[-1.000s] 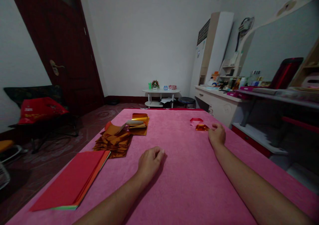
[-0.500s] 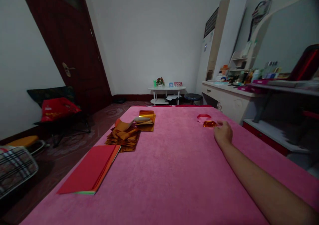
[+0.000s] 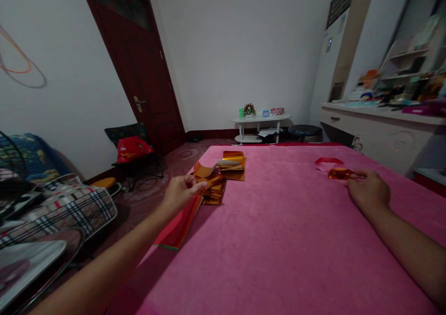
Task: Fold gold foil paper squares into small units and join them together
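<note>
My left hand (image 3: 183, 192) reaches over the left side of the bed-like pink surface, thumb and fingertips pinched at a strip of gold foil paper (image 3: 214, 181) on top of a loose pile of folded gold papers (image 3: 213, 196). My right hand (image 3: 368, 188) rests at the far right, its fingers closed on the end of a small shiny folded gold foil piece (image 3: 338, 173). Just behind that lies a red-pink ribbon-like ring (image 3: 329, 160). A flatter stack of gold foil (image 3: 234, 156), with a pale handle-like object (image 3: 228, 163) across it, sits beyond the pile.
Red paper sheets (image 3: 179, 226) lie partly beneath my left forearm. The pink cloth (image 3: 272, 231) covers the work surface. To the left stand a chair with a red bag (image 3: 134, 148) and a plaid-covered item (image 3: 90, 208). A white dresser (image 3: 379, 124) is at the right.
My left hand has come into view and reached the gold paper pile. The view has turned left. My right hand still holds the folded gold piece near the ring.
</note>
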The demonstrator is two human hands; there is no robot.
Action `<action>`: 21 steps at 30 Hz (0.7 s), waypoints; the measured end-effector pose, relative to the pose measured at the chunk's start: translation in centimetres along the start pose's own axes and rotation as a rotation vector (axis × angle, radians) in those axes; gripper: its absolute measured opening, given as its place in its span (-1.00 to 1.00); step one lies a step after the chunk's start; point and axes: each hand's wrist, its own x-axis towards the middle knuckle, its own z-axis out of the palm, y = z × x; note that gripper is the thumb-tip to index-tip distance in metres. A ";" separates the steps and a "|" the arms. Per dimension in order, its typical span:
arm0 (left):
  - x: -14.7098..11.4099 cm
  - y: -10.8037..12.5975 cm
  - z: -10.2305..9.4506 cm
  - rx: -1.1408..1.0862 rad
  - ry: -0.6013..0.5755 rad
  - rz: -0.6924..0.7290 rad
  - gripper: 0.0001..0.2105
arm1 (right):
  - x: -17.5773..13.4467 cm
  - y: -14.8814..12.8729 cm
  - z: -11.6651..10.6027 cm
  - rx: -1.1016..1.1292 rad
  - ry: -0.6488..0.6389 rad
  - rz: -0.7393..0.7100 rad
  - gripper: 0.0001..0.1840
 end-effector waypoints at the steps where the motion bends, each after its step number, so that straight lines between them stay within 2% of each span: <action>1: 1.0 -1.0 0.1 0.119 0.036 0.028 -0.62 | 0.0 -0.1 -0.1 0.001 -0.047 0.013 -0.61; 3: 2.4 -2.4 0.7 0.266 0.055 0.092 -0.73 | -0.1 -0.4 -0.3 -0.003 -0.122 0.035 -0.58; 5: 3.4 -2.9 1.5 0.354 0.033 0.121 -0.70 | -0.2 -0.7 -0.5 -0.014 -0.135 0.042 -0.59; 9: 5.3 -2.4 3.5 0.538 0.010 0.120 -0.61 | -0.2 -0.8 -0.6 -0.012 -0.163 0.038 -0.59; 13: 6.8 -1.2 5.3 0.554 -0.005 0.084 -0.72 | -0.1 -0.3 -0.4 0.027 -0.185 0.030 -0.62; 16: 6.7 1.5 6.2 0.332 0.186 0.157 -0.75 | -0.6 -0.6 -0.8 0.063 -0.168 0.004 -0.63; 18: 5.9 4.5 6.3 0.033 0.300 0.219 -0.81 | -1.4 -1.5 -1.3 0.113 -0.120 -0.042 -0.63; 19: 5.3 6.2 6.2 -0.156 0.307 0.200 -0.82 | -1.9 -2.3 -1.7 0.176 -0.094 -0.068 -0.64; 21: 3.8 9.9 5.8 -0.559 0.208 0.116 -0.81 | -3.3 -4.3 -2.3 0.288 -0.080 -0.132 -0.65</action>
